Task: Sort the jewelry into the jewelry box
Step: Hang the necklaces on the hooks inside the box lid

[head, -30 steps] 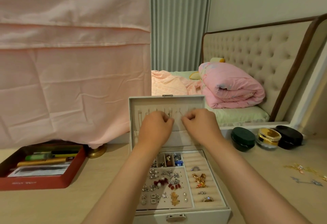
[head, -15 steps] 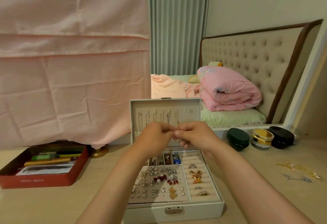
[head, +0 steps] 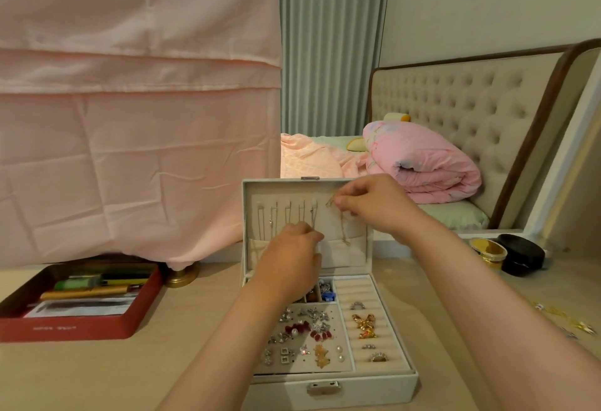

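Hanging a necklace [head: 343, 226] in the open box [head: 357, 389], at a bedroom table [head: 195, 362]. Pinched at its top end between thumb and fingertips of the right hand [head: 374, 206], high against the upright lid [head: 257, 196], level with the hook row. Dangling from that pinch straight down the lining, below the fingers, as far as the pocket edge. Held that high, by the look of it, to catch a free hook just right of the chains [head: 271, 219] already hung. Lower down, the left hand [head: 292, 254], fingers curled at the pocket and at the foot of those chains; gripping one or only touching it, impossible to tell. Likely there to steady things or tuck in slack. Beneath, earrings [head: 305, 329] and rings [head: 364, 323] laid out in their own sections. Off to the right on the table, well apart from the box, more gold pieces [head: 562, 316] not yet sorted.
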